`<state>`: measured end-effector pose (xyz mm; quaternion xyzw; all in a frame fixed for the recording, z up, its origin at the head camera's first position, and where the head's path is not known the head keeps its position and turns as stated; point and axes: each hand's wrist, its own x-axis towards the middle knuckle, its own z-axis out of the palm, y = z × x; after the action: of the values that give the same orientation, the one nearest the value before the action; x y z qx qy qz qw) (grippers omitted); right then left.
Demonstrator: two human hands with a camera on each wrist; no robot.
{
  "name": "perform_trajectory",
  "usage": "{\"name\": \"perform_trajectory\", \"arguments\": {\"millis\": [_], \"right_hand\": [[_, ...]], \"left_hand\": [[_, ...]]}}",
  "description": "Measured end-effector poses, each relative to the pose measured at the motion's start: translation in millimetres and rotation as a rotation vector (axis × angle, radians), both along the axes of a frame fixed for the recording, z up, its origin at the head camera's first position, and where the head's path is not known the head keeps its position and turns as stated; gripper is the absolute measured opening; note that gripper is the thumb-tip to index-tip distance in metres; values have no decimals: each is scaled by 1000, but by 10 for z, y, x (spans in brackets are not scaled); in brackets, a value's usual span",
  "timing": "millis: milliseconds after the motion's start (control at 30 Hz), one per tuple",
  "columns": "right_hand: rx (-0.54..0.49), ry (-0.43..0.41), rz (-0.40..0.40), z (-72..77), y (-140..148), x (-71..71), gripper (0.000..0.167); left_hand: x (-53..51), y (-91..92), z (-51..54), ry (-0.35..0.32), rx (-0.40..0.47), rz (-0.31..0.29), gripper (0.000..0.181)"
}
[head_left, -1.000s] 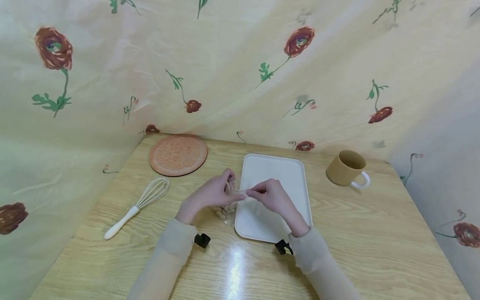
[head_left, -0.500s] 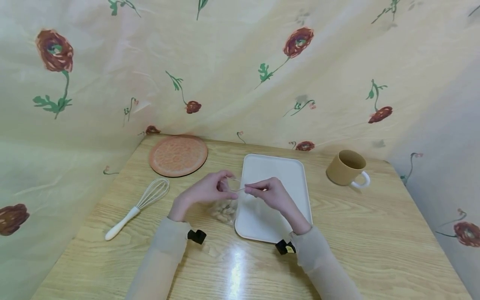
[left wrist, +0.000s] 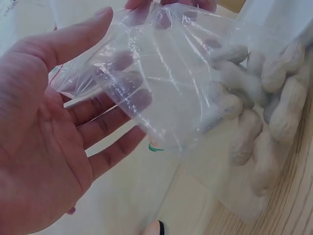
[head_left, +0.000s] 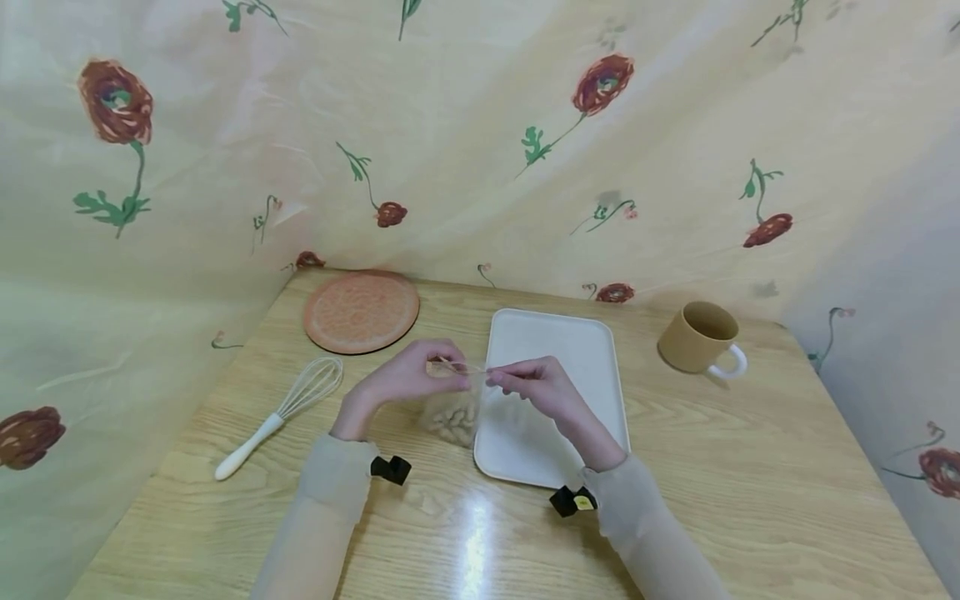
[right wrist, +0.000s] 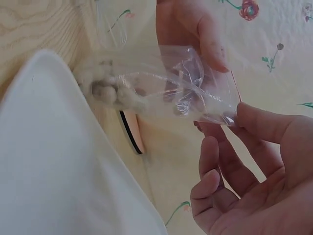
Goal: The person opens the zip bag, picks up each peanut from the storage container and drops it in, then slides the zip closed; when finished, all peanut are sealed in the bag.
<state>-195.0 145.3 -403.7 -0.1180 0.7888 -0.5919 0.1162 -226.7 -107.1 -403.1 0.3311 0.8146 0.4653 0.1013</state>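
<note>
A clear plastic zip bag [head_left: 452, 418] of unshelled peanuts [left wrist: 266, 112] hangs between my two hands, just left of the white tray. The peanuts lie in its lower part, and a red line [right wrist: 235, 85] runs along its mouth. My right hand [head_left: 538, 385] pinches the mouth's edge between thumb and forefinger; its other fingers are bent, off the bag. Around the other side of the mouth, my left hand [head_left: 405, 375] holds the bag loosely, thumb on one side and fingers on the other. Through the film in the left wrist view some fingertips [left wrist: 139, 100] show.
The white tray [head_left: 558, 346] lies under my right hand. At the left are a whisk [head_left: 281, 412] with a white handle and a round orange mat [head_left: 362, 311]. A tan mug [head_left: 697, 337] with a white handle stands at the right. Flowered cloth [head_left: 465, 142] hangs behind the table.
My left hand has drawn back slightly left. The bag's mouth, a wide loop half a second ago, now looks flatter, and more of the peanuts shows beneath my left hand.
</note>
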Motion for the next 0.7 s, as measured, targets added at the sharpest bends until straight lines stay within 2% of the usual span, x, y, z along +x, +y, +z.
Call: {"name": "perform_trajectory", "arguments": {"millis": [100,167,333,500,700], "right_hand": [[-31,-3,-39,-9,-32,3,23],[-42,3,-67,-20,-65,14,23],[-55,20,-144,-78,-164,45,21],[-81,51,-199,-104,-213,70,18],[-78,51,-214,-122,-236,68,19]], "left_hand": [[8,31,10,-38,18,28,16],[18,53,19,-94,57,38,18],[35,99,12,-208,171,16,24],[51,150,25,-238,203,23,22],[57,189,33,-261,218,42,18]]}}
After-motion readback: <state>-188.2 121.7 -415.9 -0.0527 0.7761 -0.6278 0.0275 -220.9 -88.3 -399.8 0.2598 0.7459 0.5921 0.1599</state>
